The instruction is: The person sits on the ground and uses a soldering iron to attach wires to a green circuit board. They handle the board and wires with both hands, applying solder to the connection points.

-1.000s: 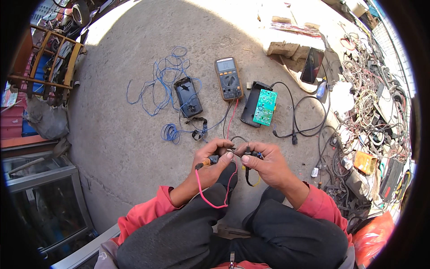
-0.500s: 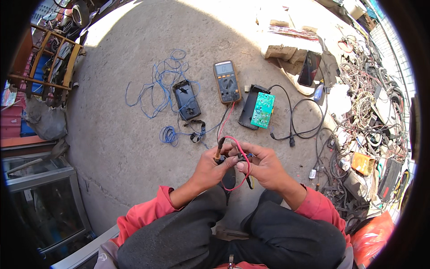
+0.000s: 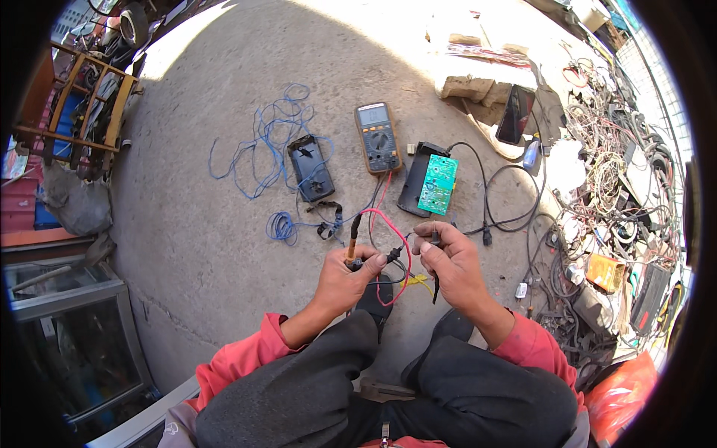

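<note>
My left hand [image 3: 342,282] is closed on a black cable end [image 3: 393,255] between thumb and forefinger. An orange-and-black test probe [image 3: 352,243] with a red lead [image 3: 397,226] also stands up out of that hand. In my right hand [image 3: 457,270], thumb and fingers pinch a slim black test probe [image 3: 436,287], which points down. A small gap lies between the cable end and the right fingertips. Ahead on the concrete lies a multimeter [image 3: 379,139], its red and black leads running toward my hands.
Right of the meter, a green circuit board [image 3: 438,184] leans on a black casing half [image 3: 412,187] with a looped black cord. Another black casing [image 3: 311,167] lies left among blue wire [image 3: 258,145]. Tangled cables [image 3: 597,164] are heaped at right; a glass-fronted cabinet [image 3: 82,343] stands left.
My hands have moved apart, the left one leftward and the right one slightly right. The black cable end now shows between them, and a yellow piece shows below.
</note>
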`<state>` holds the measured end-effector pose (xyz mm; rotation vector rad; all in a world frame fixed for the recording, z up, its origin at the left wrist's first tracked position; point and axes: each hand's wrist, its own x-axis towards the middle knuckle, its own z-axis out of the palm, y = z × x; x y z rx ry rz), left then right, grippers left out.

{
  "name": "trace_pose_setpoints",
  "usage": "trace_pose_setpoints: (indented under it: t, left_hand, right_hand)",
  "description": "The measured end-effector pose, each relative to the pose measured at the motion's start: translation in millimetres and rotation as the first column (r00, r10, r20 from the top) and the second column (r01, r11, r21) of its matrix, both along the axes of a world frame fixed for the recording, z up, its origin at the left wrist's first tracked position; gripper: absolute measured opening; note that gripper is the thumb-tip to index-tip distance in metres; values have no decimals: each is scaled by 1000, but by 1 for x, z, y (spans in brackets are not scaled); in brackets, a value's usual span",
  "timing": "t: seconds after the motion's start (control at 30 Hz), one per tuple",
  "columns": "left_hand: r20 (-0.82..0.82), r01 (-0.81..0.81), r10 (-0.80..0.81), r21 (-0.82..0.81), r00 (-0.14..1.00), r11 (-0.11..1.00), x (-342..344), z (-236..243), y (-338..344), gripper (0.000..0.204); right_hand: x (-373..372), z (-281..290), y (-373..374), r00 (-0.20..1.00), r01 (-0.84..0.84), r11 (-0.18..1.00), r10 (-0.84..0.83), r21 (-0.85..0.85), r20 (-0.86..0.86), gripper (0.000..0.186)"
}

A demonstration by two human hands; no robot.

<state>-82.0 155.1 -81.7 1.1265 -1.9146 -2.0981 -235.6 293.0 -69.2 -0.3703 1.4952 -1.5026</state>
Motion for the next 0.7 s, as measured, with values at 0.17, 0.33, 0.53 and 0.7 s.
trace_pose_setpoints:
  t: [0.17,0.33,0.53,0.7]
  left_hand:
    - [24,-4,2,84,1000,996,1,2,0,24]
    - [31,29,-31,81,999,996,1,6,0,23]
    - [-46,32,-29,77,999,996,4,4,2,25]
    - [-85,-61,82,226,993,972,10,-4,2,22]
  right_hand:
    - [-3,16,-4,998,24,1000,-24,0,-64,23]
    - [-6,20,-6,984,-20,1000,23,17,-174,21]
    - [-6,9,-5,997,59,998,-59,11,53,17]
    - [-9,2,-1,890,63,997,-78,48,449,17]
